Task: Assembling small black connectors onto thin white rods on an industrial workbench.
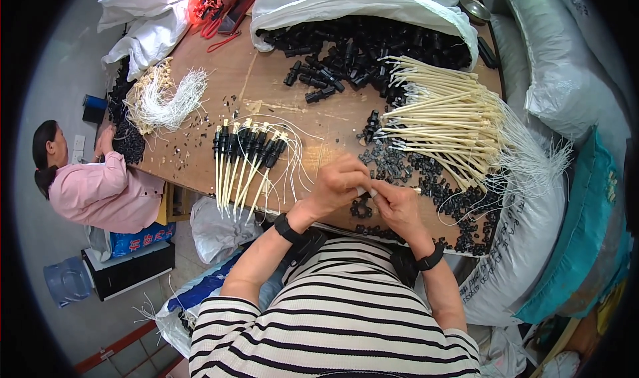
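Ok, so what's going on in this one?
The person's left hand and right hand meet, pinching, over a brown table among small black parts; their grip hides whatever is held. Left of them lie cream rods with black fittings; to the right, a pile of rods with white strands. A co-worker in pink has a hand at a dark heap.

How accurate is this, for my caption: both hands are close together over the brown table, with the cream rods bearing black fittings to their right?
The side is wrong: in the head view, the cream rods bearing black fittings lie left of the left hand and right hand; the rest stands.
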{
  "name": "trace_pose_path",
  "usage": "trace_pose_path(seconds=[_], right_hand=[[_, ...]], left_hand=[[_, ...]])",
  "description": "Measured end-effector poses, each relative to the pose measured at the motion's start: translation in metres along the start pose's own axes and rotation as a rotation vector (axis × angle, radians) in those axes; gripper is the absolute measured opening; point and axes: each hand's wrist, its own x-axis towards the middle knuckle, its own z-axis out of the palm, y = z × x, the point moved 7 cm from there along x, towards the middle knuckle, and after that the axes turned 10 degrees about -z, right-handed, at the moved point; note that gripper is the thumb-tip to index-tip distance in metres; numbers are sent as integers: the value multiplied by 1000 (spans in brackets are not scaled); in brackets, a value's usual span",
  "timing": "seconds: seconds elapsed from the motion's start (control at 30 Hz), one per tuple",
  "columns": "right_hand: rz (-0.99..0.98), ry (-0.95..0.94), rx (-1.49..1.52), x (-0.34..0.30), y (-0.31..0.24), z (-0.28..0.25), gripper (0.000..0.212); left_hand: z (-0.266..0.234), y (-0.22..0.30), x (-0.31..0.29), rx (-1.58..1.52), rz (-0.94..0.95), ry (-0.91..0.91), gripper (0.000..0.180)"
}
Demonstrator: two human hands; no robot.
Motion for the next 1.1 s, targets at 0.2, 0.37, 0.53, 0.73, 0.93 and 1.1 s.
trace_pose_path(seconds=[0.2,0.37,0.53,0.73,0.93,1.1], right_hand=[[280,133,21,-12,26,-10,13],[301,221,24,-18,33,-23,11],[472,237,137,-15,51,-20,13],[487,237,736,-11,56,9,13],[512,314,803,-17,58,13,11],[404,233,392,-16,44,3,11]], left_hand=[[-6,-71,41,192,-472,267,26],[-2,-104,44,221,-549,104,22],[18,-86,13,-484,-740,63,11],[32,-21,14,-166,-423,137,22],[27,-20,10,-145,-468,222,24],[31,-37,1,-39,-643,51,19]])
